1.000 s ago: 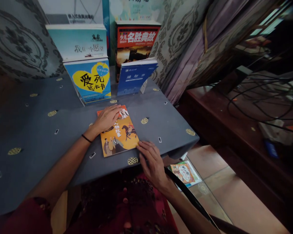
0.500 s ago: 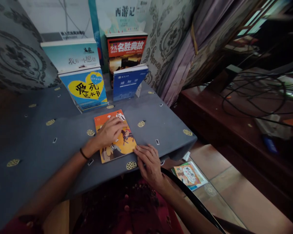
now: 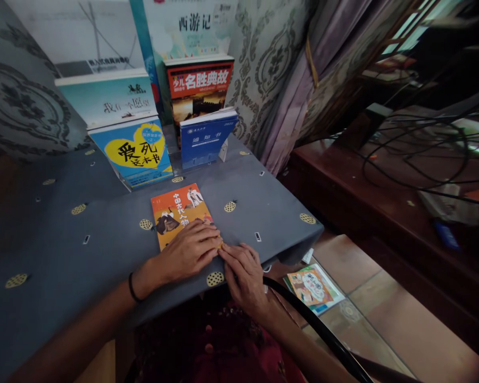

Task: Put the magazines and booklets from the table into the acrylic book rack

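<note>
An orange-yellow paperback book point(image 3: 175, 213) with Chinese characters and painted figures lies closed, cover up, near the table's front edge. My left hand point(image 3: 191, 247), a dark band on its wrist, rests across the book's lower part with its fingers stretched toward the lower right corner. That lower part of the cover is hidden under it. At the same corner, the fingertips of my right hand point(image 3: 243, 271) touch the book's edge, fingers extended and close to my left fingertips. Its palm lies over the table's edge.
A grey tablecloth with pineapple prints point(image 3: 115, 229) covers the table. Behind stand several upright books, including a blue-and-yellow one point(image 3: 135, 154), a dark blue booklet point(image 3: 207, 139) and a red-topped one point(image 3: 201, 88). Books point(image 3: 315, 287) lie on the floor; cables point(image 3: 415, 154) tangle at right.
My left hand has slid down and right over the cover to the lower right corner, uncovering the title. My right hand stays at that corner. The view has shifted slightly.
</note>
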Motion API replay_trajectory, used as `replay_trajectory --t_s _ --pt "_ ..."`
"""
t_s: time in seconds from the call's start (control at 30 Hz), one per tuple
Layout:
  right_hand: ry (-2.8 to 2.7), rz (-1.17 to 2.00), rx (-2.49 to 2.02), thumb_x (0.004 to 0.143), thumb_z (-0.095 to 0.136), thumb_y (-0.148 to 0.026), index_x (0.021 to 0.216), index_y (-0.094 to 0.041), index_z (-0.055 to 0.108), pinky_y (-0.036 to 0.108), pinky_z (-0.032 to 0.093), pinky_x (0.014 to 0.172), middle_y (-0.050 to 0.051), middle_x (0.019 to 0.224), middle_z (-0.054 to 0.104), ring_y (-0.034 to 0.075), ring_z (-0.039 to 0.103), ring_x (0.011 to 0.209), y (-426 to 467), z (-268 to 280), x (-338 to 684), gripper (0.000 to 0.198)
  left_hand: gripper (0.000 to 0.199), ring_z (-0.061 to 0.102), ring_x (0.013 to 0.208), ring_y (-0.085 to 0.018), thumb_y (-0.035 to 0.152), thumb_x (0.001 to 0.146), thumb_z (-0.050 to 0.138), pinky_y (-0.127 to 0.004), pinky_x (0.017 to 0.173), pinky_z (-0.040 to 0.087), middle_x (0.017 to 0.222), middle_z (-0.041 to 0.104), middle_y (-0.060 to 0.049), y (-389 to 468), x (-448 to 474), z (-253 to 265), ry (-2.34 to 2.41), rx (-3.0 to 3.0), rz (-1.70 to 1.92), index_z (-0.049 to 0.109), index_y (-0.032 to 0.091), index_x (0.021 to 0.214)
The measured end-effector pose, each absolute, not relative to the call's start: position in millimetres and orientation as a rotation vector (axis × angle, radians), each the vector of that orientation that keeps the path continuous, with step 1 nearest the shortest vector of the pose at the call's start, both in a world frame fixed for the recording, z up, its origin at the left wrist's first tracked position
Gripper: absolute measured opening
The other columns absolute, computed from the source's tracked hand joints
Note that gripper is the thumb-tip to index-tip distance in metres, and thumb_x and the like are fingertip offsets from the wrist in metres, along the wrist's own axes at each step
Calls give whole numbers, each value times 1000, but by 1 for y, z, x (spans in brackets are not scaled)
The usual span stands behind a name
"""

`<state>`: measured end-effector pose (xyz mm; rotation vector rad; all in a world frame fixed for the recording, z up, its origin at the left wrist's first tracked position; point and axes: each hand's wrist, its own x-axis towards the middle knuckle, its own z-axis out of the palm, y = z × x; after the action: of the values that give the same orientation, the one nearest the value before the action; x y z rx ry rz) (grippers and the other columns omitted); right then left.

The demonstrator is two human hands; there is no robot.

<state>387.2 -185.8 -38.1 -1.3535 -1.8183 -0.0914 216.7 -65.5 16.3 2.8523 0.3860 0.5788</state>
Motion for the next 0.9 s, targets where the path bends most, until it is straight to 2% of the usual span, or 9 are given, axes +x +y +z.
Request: replay_trajectory --t_s 0.17,0.27,0.4,0.57,0.67,0.77,0.9 --pt "-1838 -59 -1380 95 48 -9 150 -25 45 48 48 103 9 127 71 24 65 116 -184 -33 385 57 34 61 125 -20 26 105 39 -45 108 48 131 69 -8 -56 213 15 458 2874 550 62 16 128" --pt "-1883 -57 -1368 95 47 -8 152 -26 42 47 49 102 8 125 72 22 67 113 -183 -32 386 60 36 58 130 -22 28 105 38 -48 109 47 135 66 -11 -53 212 10 566 2897 543 60 14 130" --pt "-1905 -45 -1386 96 48 -9 151 -26 43 48 51 102 9 124 73 23 68 112 -183 -28 387 58 37 60 127 -23 27 105 37 -47 108 48 132 68 -12 -52 213 8 547 2899 570 61 11 128" --pt "-1964 -16 -1367 98 48 -16 148 -24 47 53 49 105 11 127 71 26 64 121 -176 -23 391 50 37 62 124 -21 32 106 36 -45 109 48 129 69 -10 -44 213 15 544 2881 528 61 14 127" --pt "-2027 -25 -1351 100 48 -22 152 -22 42 51 49 106 13 136 66 25 61 127 -169 -24 394 52 39 57 131 -23 36 106 37 -47 113 44 137 65 -11 -41 213 14 635 2906 481 58 16 133" --pt "-2037 -41 -1340 100 47 -20 155 -21 36 49 49 107 14 139 65 24 62 126 -166 -27 394 56 40 53 136 -23 36 106 39 -48 117 41 142 61 -11 -40 212 12 669 2931 452 55 16 137" --pt "-2026 -71 -1341 100 48 -17 157 -23 33 48 52 104 13 137 65 24 64 124 -167 -27 393 60 40 56 133 -24 36 105 40 -48 115 42 139 63 -13 -36 214 13 635 2949 443 58 14 133"
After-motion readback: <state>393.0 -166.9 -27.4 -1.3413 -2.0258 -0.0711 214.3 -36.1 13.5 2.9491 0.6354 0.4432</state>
